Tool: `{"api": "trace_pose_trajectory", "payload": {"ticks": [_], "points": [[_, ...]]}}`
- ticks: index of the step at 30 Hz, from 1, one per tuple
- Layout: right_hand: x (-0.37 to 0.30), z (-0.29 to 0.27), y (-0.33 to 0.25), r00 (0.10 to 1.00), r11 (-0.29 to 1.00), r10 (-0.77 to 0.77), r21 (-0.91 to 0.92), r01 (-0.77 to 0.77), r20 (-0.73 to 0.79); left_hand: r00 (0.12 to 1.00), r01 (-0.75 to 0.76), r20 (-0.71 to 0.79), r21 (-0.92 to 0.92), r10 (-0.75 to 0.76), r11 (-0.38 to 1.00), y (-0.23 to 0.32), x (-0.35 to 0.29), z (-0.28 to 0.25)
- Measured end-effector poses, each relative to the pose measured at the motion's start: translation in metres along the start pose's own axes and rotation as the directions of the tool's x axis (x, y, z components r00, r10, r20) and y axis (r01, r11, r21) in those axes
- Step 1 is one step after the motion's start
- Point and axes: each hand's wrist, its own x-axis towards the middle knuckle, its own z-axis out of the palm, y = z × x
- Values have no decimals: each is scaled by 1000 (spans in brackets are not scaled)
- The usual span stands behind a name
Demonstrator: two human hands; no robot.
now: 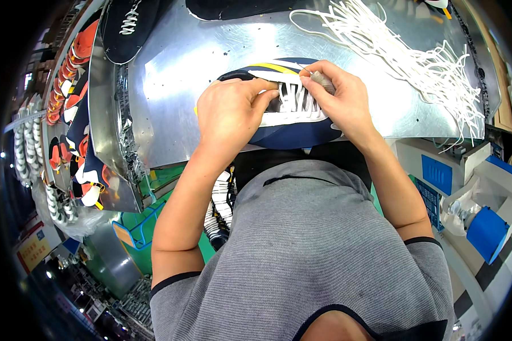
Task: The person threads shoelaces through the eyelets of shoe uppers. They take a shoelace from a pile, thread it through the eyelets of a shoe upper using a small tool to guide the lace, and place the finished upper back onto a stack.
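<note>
A navy shoe upper [301, 136] with a yellow stripe and white eyelet strips lies at the near edge of the metal table. White shoelace [293, 98] crosses its opening in several bars. At the left end of these bars, the thumb and forefinger of my left hand [235, 105] are pinched on the lace. My right hand [342, 96] pinches at the far eyelet strip near the right end; a thin lace end seems to be in its fingertips, partly hidden. A greyish-beige piece [322, 81] shows beneath the right fingers.
A heap of loose white laces [404, 57] spreads over the table's right side. Dark shoe uppers lie at the back, one laced [129, 28]. Orange, navy and white uppers [77, 74] are stacked beyond the left edge. A white and blue machine [472, 210] stands at right.
</note>
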Motion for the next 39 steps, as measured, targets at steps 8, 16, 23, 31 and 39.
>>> {"api": "trace_pose_trajectory", "payload": {"ticks": [8, 16, 23, 31, 39], "points": [[0, 1, 1, 1000, 999, -12, 29, 13, -13, 998, -59, -39, 5, 59, 998, 3, 1, -1], [0, -1, -3, 1000, 1000, -14, 22, 14, -5, 998, -49, -30, -3, 48, 999, 6, 2, -1], [0, -1, -1, 1000, 999, -22, 34, 22, 4, 997, -60, -53, -66, 57, 996, 5, 1, 1], [0, 0, 0, 1000, 999, -16, 39, 16, -8, 999, -25, -44, -68, 22, 997, 8, 3, 2], [0, 0, -4, 1000, 999, -13, -50, 12, -19, 978, -184, -123, -124, 168, 975, 7, 1, -5]]}}
